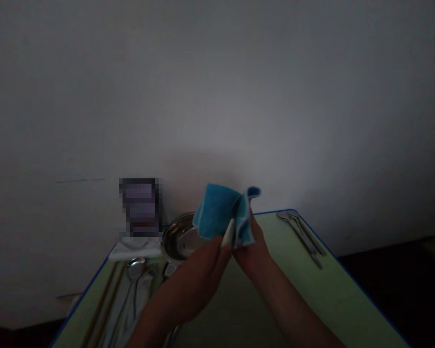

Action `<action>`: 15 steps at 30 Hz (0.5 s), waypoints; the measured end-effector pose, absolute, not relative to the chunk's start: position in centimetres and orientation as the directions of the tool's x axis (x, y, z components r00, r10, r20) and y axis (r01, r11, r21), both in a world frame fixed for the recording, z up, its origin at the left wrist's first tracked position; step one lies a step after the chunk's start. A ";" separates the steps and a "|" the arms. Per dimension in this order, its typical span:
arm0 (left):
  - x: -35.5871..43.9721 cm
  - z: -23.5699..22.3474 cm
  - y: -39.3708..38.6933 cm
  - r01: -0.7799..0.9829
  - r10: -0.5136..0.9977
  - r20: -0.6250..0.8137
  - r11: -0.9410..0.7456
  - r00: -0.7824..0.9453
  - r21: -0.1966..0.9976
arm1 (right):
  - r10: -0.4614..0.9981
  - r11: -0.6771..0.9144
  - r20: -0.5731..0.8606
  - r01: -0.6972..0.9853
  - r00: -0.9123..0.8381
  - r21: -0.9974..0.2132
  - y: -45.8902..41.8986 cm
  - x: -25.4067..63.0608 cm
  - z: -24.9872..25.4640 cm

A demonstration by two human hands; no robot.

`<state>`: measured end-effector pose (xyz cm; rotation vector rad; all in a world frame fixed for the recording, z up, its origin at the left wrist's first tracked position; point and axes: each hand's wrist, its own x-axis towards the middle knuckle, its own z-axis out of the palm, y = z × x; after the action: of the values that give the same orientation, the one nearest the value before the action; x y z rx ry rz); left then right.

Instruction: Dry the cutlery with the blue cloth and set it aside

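Observation:
In front of the wall, above the table, I hold up a blue cloth [219, 212] with pale edging. My right hand [252, 249] is closed around its right part, where the cloth is folded. My left hand [206, 263] is closed on a pale, tapered, handle-like piece [228, 233] that points up against the cloth. The far part of this piece is hidden by the cloth, so I cannot tell its kind. Just behind my left hand stands a round metal bowl [169, 237], partly covered by the hand and cloth.
Chopsticks [107, 302] and metal spoons [136, 268] lie at the left of the green table [348, 299]. Several metal forks or similar utensils [300, 234] lie at the far right. A blurred-out upright object [141, 205] stands at the back left on white cloth or paper [130, 250].

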<state>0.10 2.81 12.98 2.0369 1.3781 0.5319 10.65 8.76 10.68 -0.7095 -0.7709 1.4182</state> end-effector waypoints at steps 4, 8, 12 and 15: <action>0.1 12.4 3.8 0.702 0.915 -0.012 -0.300 0.402 0.646 | 0.990 -0.120 -0.135 -0.674 -0.031 -0.729 9.8 11.0 10.2; -0.4 12.5 4.0 0.712 0.903 -0.067 -0.286 0.424 0.641 | 0.991 -0.058 -0.120 -0.650 0.051 -0.758 10.7 11.4 9.3; -1.1 12.6 3.8 0.712 0.902 -0.097 -0.263 0.422 0.651 | 0.992 -0.012 -0.085 -0.584 0.098 -0.812 10.6 11.3 8.4; -1.3 12.2 3.8 0.727 0.905 -0.078 -0.282 0.419 0.626 | 0.989 -0.076 -0.137 -0.606 0.054 -0.792 10.0 10.5 8.3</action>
<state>-1.33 3.85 12.22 2.0883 1.3751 0.3931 10.50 10.02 8.28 -0.8387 -0.6003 1.4580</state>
